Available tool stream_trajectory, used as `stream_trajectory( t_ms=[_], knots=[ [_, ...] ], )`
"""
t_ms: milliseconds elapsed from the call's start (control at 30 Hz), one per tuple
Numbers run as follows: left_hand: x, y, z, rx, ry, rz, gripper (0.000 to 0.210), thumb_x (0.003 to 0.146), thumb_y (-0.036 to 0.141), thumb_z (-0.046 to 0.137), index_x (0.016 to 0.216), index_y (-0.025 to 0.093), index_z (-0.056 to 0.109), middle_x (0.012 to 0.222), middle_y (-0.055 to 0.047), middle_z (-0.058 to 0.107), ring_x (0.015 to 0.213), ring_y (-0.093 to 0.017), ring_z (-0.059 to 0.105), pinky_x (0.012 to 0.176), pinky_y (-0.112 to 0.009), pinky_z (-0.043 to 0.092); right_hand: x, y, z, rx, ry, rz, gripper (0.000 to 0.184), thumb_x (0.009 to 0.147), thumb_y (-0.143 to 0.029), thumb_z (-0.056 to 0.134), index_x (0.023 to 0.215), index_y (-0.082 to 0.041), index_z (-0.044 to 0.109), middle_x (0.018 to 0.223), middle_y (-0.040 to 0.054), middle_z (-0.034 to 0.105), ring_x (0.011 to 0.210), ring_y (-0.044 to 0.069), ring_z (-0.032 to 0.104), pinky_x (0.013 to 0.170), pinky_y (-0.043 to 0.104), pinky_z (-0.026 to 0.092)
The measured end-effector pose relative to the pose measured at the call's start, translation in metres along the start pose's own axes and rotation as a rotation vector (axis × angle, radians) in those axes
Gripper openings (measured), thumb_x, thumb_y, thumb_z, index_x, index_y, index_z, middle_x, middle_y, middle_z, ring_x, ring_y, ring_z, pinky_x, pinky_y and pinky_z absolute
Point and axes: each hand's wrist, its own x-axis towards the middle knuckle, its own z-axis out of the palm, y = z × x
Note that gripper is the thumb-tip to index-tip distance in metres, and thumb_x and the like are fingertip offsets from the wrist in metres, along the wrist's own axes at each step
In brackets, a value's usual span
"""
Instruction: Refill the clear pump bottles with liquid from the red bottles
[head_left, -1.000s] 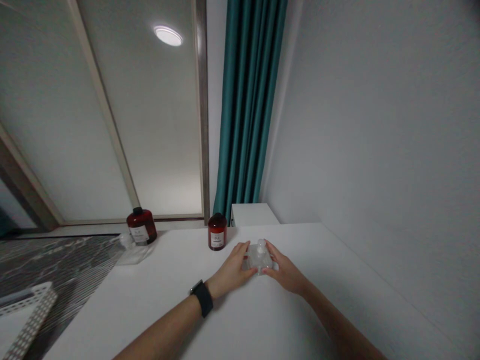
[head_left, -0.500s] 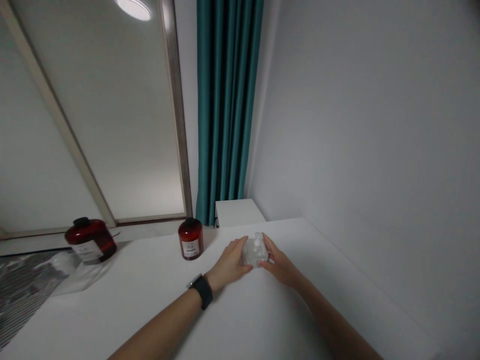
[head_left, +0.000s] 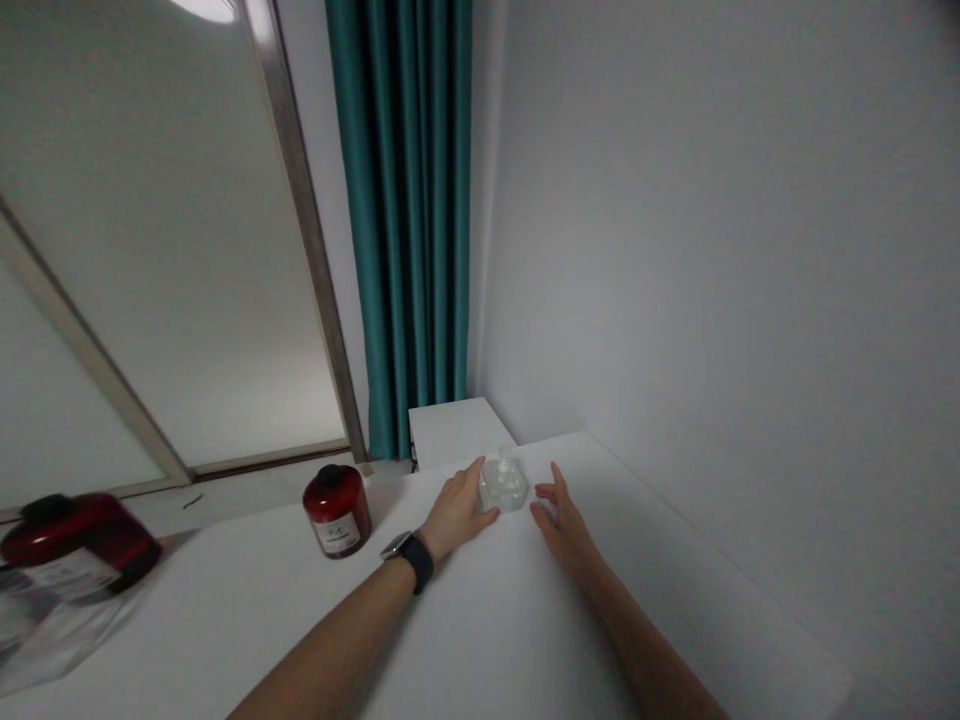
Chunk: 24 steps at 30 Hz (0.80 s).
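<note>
A small clear bottle with a short neck at its back stands on the white table. My left hand, wearing a dark watch on the wrist, grips the bottle's left side, fingers behind and thumb in front. To the right, a small gap away, my right hand is open with its fingers spread and nothing in them. Left of my left hand is an upright red bottle with a black cap and a white label.
Another, larger-looking red bottle is at the far left, beside clear plastic wrapping. A white cabinet stands beyond the back edge, near a teal curtain. The grey wall borders the table on the right.
My right hand has let go of the clear bottle and moved off to its right, fingers opening. My left hand stays on the bottle. The camera view has turned to the right.
</note>
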Motion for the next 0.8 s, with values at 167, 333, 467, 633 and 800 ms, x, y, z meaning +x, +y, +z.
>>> stream_trajectory(
  t_ms=[167, 333, 467, 633, 800],
  knots=[
    [0.028, -0.005, 0.011, 0.003, 0.014, 0.007, 0.067, 0.08, 0.029, 0.072, 0.138, 0.013, 0.042, 0.128, -0.017, 0.063, 0.118, -0.032, 0.06, 0.1, -0.041, 0.046, 0.003, 0.002, 0.005, 0.016, 0.08, 0.031, 0.073, 0.09, -0.034, 0.048, 0.155, -0.018, 0.018, 0.11, 0.0104, 0.066, 0.104, 0.025, 0.067, 0.097, 0.047, 0.052],
    [0.05, -0.008, 0.018, 0.018, 0.023, 0.002, 0.056, 0.079, 0.031, 0.075, 0.128, 0.016, 0.051, 0.121, -0.014, 0.067, 0.114, -0.032, 0.062, 0.099, -0.043, 0.045, 0.006, 0.0, 0.005, 0.06, 0.144, 0.068, 0.071, 0.088, -0.029, 0.047, 0.154, -0.017, 0.021, 0.105, 0.0089, 0.067, 0.097, 0.023, 0.068, 0.093, 0.044, 0.055],
    [0.064, -0.009, 0.025, 0.026, 0.042, -0.013, 0.058, 0.078, 0.033, 0.077, 0.127, 0.017, 0.051, 0.12, -0.013, 0.067, 0.116, -0.031, 0.061, 0.101, -0.043, 0.044, 0.008, -0.002, 0.004, 0.057, 0.159, 0.073, 0.07, 0.088, -0.029, 0.049, 0.152, -0.017, 0.024, 0.101, 0.0073, 0.067, 0.094, 0.022, 0.068, 0.092, 0.043, 0.055],
    [0.075, -0.012, 0.034, 0.029, 0.052, -0.023, 0.061, 0.076, 0.033, 0.079, 0.128, 0.019, 0.051, 0.123, -0.012, 0.065, 0.118, -0.031, 0.059, 0.1, -0.042, 0.044, 0.008, -0.004, 0.004, 0.029, 0.164, 0.09, 0.07, 0.088, -0.029, 0.048, 0.153, -0.019, 0.021, 0.1, 0.0066, 0.065, 0.092, 0.022, 0.067, 0.086, 0.04, 0.056],
    [0.084, -0.012, 0.036, 0.034, 0.039, -0.035, 0.056, 0.074, 0.034, 0.081, 0.122, 0.02, 0.055, 0.121, -0.011, 0.066, 0.117, -0.031, 0.059, 0.095, -0.039, 0.045, 0.01, -0.004, 0.002, -0.038, 0.158, 0.084, 0.071, 0.088, -0.026, 0.046, 0.154, -0.019, 0.019, 0.099, 0.0067, 0.065, 0.088, 0.022, 0.067, 0.081, 0.039, 0.057]
  ],
)
